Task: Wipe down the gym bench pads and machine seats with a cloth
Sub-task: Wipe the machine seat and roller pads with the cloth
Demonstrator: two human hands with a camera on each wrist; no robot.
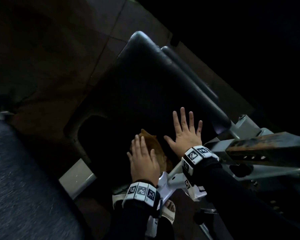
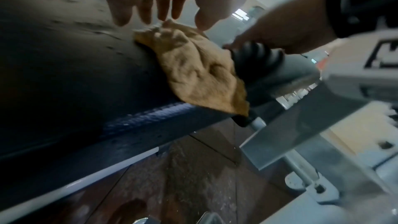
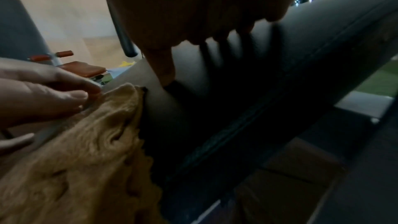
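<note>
- The left hand (image 1: 144, 160) lies over the tan cloth (image 1: 158, 149), fingers nearly straight and not curled round it, pressing it to the near end of the dark bench pad (image 1: 145, 87)
- The right hand (image 1: 185, 132), just beside, is spread flat on the pad, holding nothing
- Judged step: wiping this pad; next, sweep the cloth toward the far, unwiped end, keeping it pressed flat

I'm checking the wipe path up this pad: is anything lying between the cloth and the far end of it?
Nothing lies ahead of the cloth under the left hand: the pad is bare to its far end. The right hand rests flat beside it, to the right.
</note>
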